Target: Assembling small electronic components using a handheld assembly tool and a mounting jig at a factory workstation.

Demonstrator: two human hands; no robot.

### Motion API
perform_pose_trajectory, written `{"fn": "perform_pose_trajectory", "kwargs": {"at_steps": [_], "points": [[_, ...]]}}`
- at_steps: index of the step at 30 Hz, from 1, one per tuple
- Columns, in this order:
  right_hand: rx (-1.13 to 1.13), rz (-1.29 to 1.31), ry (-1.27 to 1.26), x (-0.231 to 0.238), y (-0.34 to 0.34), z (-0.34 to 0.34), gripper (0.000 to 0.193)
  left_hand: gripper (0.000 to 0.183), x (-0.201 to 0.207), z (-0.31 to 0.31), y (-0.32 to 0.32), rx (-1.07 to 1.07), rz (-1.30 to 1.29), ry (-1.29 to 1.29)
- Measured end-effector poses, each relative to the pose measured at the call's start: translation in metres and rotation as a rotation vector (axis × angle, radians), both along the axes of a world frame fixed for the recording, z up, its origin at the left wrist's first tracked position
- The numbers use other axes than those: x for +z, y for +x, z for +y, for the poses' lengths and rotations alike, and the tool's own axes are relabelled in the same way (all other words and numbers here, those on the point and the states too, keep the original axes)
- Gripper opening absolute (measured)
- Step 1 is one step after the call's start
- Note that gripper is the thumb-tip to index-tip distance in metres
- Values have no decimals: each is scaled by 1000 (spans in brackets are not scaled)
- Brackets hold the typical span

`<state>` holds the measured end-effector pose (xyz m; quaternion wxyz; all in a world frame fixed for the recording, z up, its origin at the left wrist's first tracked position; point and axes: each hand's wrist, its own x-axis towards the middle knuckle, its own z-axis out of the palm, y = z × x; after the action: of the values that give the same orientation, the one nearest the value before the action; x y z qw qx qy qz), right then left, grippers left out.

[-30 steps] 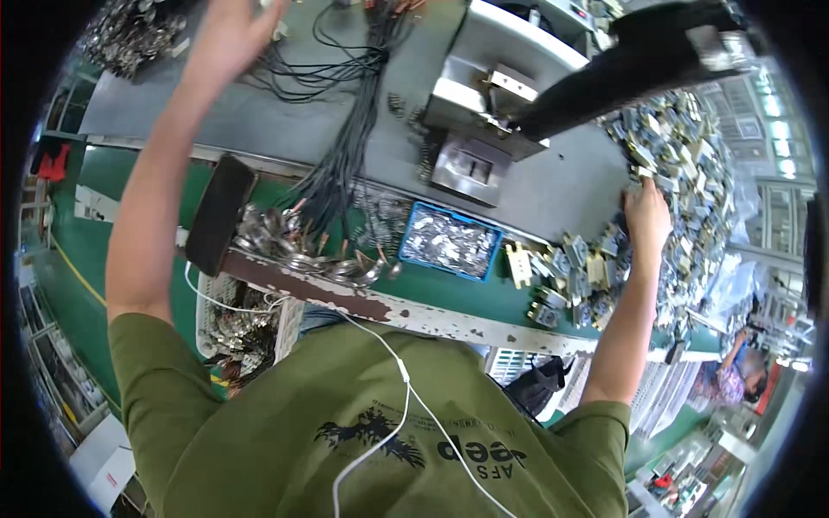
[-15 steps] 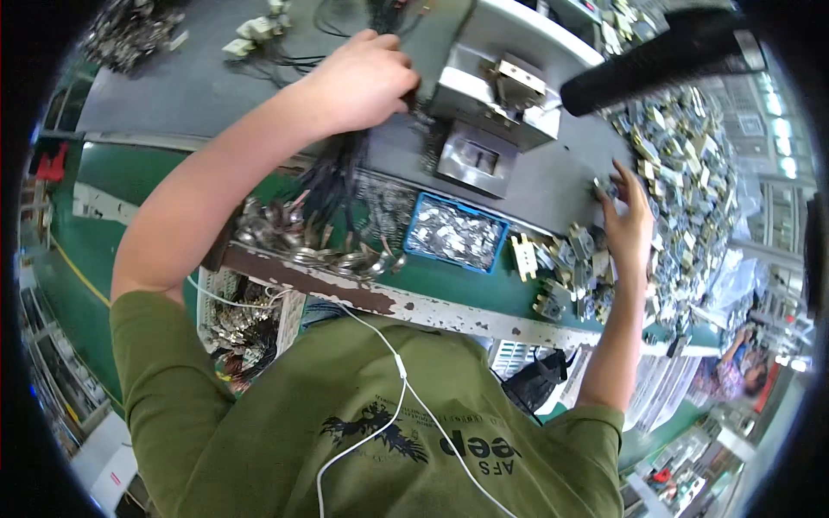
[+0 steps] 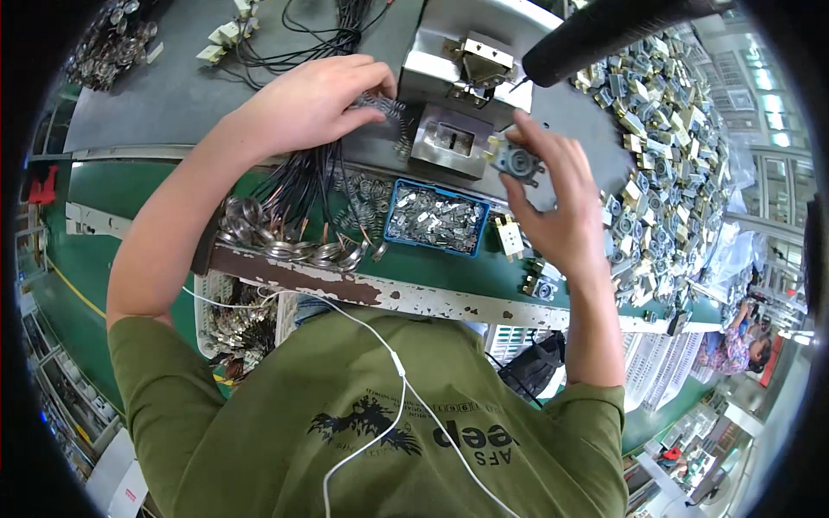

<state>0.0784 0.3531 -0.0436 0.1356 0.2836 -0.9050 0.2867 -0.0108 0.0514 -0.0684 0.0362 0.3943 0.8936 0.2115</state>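
My left hand [image 3: 319,99] is over the bench, its thumb and forefinger closed around thin coil springs [image 3: 380,107]. More loose springs lie beside the fingertips. In my right hand [image 3: 561,194] is a small grey part with a round centre and cream end [image 3: 520,162], pinched between thumb and fingers. That part is just right of a steel block [image 3: 451,142] with a slotted recess. Behind the block stands a metal press fixture [image 3: 485,69]. A blue tray [image 3: 436,217] of small metal pieces sits in front of the block.
A large heap of similar grey and cream parts [image 3: 661,164] covers the right side. A black cylindrical tool [image 3: 604,34] reaches over from the upper right. Black cables [image 3: 302,186] with metal ends [image 3: 289,249] hang at the bench's front edge [image 3: 414,304].
My right hand has moved left from the heap to beside the steel block, carrying a grey part. My left hand has moved slightly left and down, and springs now show between its fingers.
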Motion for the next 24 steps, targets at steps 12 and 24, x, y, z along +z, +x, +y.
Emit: {"fn": "perform_pose_trajectory", "kwargs": {"at_steps": [12, 24], "points": [[-61, -33, -14, -53, -22, -33, 32, 26, -8, 0, 2, -39, 3, 50], [-137, -212, -251, -22, -5, -61, 28, 26, 6, 1, 6, -53, -54, 215]]}}
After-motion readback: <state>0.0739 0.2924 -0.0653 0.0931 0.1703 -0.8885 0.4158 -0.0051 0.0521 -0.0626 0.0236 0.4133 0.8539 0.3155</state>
